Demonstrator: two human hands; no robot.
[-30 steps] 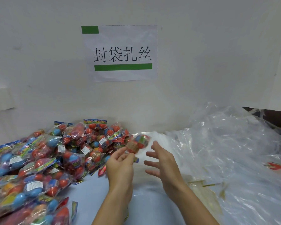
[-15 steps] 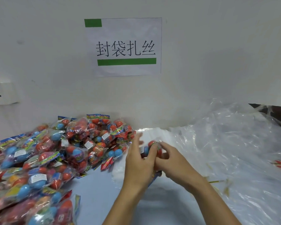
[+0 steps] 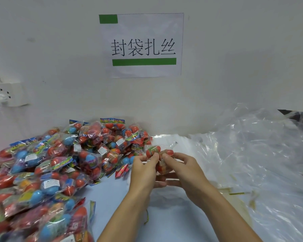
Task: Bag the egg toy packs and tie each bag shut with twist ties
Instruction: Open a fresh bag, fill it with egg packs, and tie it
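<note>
Both hands meet just above the table: the left hand (image 3: 143, 169) and right hand (image 3: 185, 172) each pinch the same egg pack (image 3: 160, 157), held between them beside the heap of packs (image 3: 59, 165). Its slick wrap could slip from so light a grip, or the neck spring loose; whether a twist tie is already on it is unclear. The wall sign (image 3: 142, 45) reads 封袋扎丝.

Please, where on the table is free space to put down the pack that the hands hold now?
Bare table lies near, between the pile of egg toy packs and the clear plastic bags, under the forearms. The pile crowds the left side. Left hand and right hand hold the pack.
</note>
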